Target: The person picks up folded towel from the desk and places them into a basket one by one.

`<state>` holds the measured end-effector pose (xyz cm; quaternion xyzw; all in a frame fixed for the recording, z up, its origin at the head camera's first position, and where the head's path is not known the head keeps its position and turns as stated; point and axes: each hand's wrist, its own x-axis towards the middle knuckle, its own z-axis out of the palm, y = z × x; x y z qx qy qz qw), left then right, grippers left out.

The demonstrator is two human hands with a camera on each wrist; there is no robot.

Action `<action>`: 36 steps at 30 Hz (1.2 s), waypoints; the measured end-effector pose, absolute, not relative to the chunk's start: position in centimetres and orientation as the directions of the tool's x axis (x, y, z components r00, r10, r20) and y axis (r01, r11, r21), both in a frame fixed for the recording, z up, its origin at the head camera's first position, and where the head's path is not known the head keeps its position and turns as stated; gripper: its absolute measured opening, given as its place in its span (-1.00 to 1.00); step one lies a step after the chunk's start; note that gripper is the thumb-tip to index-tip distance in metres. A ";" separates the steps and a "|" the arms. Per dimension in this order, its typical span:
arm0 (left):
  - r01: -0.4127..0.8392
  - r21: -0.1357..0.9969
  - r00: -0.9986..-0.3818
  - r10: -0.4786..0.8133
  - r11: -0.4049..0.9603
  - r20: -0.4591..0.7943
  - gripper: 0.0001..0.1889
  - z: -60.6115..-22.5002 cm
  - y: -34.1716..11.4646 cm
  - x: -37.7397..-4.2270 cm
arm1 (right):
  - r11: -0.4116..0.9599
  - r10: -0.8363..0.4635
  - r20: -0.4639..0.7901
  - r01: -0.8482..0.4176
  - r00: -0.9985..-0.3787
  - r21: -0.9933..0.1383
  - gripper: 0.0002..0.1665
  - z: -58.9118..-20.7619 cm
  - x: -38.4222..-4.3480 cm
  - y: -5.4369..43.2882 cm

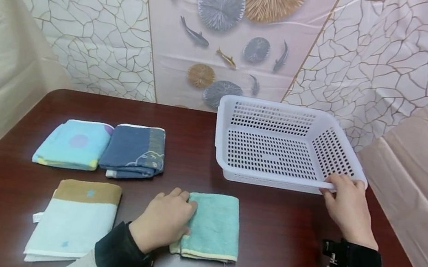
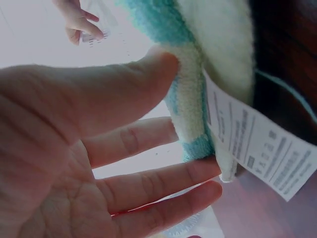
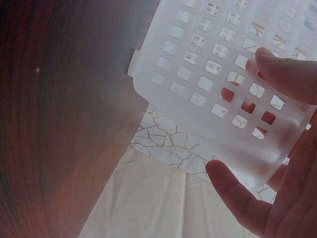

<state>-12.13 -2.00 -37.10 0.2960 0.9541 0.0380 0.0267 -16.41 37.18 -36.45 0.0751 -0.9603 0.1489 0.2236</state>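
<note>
A folded green towel point(image 1: 212, 226) with a pale yellow edge lies at the front middle of the table. My left hand point(image 1: 164, 221) is at its left side, with fairly straight fingers and thumb touching the edge. In the left wrist view, a white printed label point(image 2: 265, 148) sticks out from the towel's folds. My right hand point(image 1: 347, 208) grips the near right corner of a white perforated plastic basket point(image 1: 221, 153). Its thumb lies against the holed wall in the right wrist view, with fingers on the other side. Nothing lies inside the basket.
Left on the brown table point(image 1: 271, 250) are a folded light blue towel point(image 1: 73, 144), a folded dark blue towel point(image 1: 131, 148) beside it, and a white towel with a tan band point(image 1: 75, 223) nearer. Patterned cloth point(image 1: 107, 37) hangs behind the table; plain cloth flanks it.
</note>
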 end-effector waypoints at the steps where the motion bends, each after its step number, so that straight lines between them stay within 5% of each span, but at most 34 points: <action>1: 0.562 0.086 -0.824 0.566 0.822 -0.029 -0.55 -37.1 -2.0 -12.1 | 0.945 -0.078 0.450 -0.210 -0.890 -0.251 -0.87 -36.5 -16.4 37.1; 30: 0.576 -0.025 -0.816 0.576 0.817 0.055 -0.68 -36.6 4.2 -10.9 | 0.947 -0.058 0.393 -0.176 -0.918 -0.270 -0.87 -36.1 -16.7 36.5; 36: 0.584 -0.010 -0.811 0.584 0.812 0.043 -0.83 -36.4 5.6 -11.1 | 0.942 -0.070 0.403 -0.194 -0.912 -0.274 -0.89 -36.2 -16.6 36.7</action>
